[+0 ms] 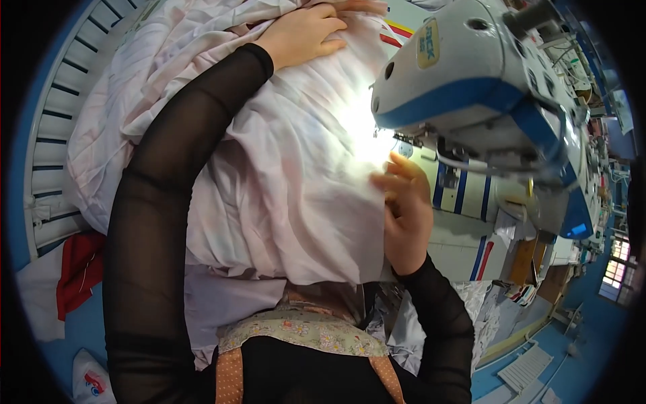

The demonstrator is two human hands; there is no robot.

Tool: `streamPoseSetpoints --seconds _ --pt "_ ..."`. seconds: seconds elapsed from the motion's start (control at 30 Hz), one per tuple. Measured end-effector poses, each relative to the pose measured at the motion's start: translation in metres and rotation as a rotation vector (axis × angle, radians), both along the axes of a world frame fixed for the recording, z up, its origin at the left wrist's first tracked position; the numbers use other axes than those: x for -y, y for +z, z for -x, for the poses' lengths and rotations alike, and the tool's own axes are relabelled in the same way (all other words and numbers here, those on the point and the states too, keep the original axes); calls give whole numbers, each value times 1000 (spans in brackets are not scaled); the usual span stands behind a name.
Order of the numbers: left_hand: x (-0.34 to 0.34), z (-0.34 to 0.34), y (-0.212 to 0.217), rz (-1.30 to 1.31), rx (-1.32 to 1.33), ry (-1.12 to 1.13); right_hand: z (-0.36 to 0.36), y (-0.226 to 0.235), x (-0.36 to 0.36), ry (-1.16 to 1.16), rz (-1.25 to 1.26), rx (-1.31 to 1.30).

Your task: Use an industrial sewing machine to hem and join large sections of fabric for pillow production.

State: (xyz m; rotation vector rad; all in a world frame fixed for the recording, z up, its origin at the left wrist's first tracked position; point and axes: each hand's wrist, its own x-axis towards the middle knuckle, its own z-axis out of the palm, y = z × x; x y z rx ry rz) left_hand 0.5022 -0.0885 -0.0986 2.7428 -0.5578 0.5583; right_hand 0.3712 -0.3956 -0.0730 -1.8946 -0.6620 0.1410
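Observation:
A large pale pink fabric lies in loose folds under the sewing machine, which is white and blue. The lit needle area sits at the fabric's right edge, washed out by glare. My left hand rests flat on the far part of the fabric, its fingers stretched out. Close to the needle area on the near side, my right hand is curled at the fabric's right edge. Its fingertips are blurred but appear to pinch that edge. Sheer black sleeves cover both my forearms.
A white slatted rack borders the fabric on the left. Red cloth hangs below it, above a white bag. The striped machine table extends to the right, with white cloth beneath it. Further machines stand at the far right.

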Motion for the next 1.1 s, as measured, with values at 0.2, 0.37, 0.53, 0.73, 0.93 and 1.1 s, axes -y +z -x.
streamPoseSetpoints --seconds 0.2,0.37,0.53,0.73,0.93,1.1 --pt "37 170 42 175 -260 43 81 6 48 146 -172 -586" --pt "47 306 45 114 -281 229 141 -43 70 364 -38 -652" --pt "39 346 35 96 -122 392 193 -70 74 -35 -533 -875" --pt "34 364 51 131 -79 433 210 -68 84 7 -579 -905" --pt "19 390 51 74 -16 482 218 -63 88 20 -503 -887" --pt "2 409 55 120 -63 573 230 -54 88 -38 -424 -683"
